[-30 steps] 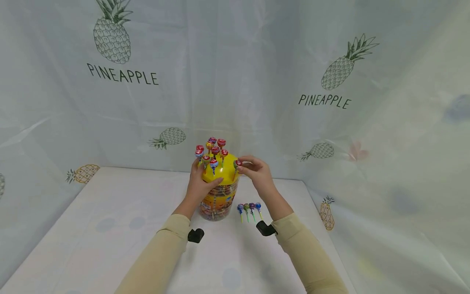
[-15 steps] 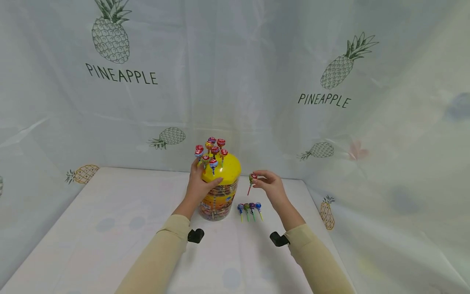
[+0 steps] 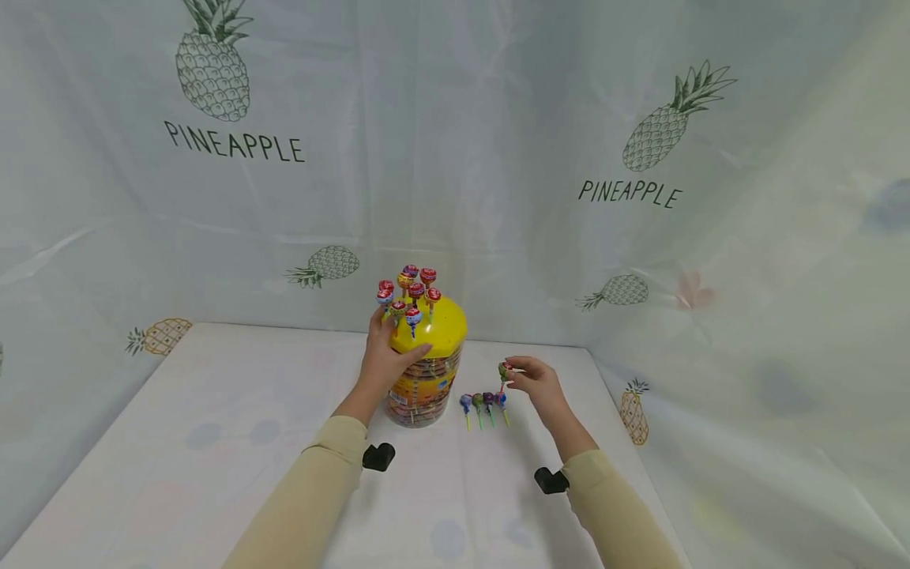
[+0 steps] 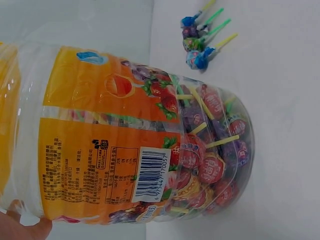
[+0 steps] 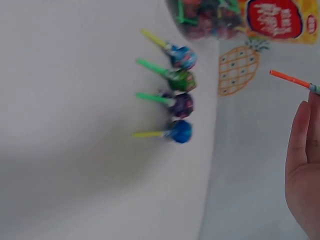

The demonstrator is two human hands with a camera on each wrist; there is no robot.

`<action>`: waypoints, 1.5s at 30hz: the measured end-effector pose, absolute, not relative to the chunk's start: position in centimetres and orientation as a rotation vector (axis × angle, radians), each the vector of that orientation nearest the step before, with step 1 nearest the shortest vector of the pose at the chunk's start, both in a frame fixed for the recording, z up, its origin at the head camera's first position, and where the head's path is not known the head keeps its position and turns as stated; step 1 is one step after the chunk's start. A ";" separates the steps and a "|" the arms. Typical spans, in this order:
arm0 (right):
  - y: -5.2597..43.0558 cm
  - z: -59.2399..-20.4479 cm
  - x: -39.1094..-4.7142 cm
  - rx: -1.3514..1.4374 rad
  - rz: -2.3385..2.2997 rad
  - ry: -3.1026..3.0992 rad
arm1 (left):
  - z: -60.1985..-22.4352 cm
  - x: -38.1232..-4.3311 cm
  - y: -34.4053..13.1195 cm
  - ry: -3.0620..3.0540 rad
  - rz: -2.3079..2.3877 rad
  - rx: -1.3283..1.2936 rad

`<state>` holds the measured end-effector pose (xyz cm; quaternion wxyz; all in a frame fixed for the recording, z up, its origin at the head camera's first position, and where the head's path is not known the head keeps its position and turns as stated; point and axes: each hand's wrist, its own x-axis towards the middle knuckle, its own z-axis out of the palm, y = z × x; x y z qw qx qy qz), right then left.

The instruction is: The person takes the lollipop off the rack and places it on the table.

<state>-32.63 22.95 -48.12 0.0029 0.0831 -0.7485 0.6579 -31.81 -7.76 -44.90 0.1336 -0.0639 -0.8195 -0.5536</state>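
Observation:
My left hand (image 3: 381, 359) grips the clear candy jar (image 3: 430, 387) near its top, thumb across the front just under the yellow lid (image 3: 449, 325). Several wrapped lollipops (image 3: 416, 292) stand upright on that lid. My right hand (image 3: 538, 387) pinches a lollipop (image 3: 503, 370) with a green and red wrapper by its head. Its orange-red stick (image 5: 290, 78) points away from the fingers in the right wrist view. Below it, a row of several lollipops (image 3: 478, 401) lies on the table. Through the jar's lower wall, more lollipops (image 4: 212, 167) show in the left wrist view.
The white table (image 3: 284, 490) reaches back to a hanging pineapple-print sheet (image 3: 483, 197). An orange label (image 4: 95, 165) with a barcode wraps the jar. The lollipop row sits just right of the jar, sticks toward the front.
The right hand has drawn away from the lid's right side with the lollipop, moving right and down to above the row's right end. The left hand has stayed on the jar.

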 end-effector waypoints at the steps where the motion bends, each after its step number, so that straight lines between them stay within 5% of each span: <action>1: 23.2 -48.5 -32.7 0.248 2.069 -2.349 | -44.9 -31.8 -7.8 -2.377 -1.605 -0.183; 45: 26.4 -57.8 -36.5 -0.099 1.669 -2.757 | -44.5 -31.6 -7.6 -2.387 -1.596 -0.154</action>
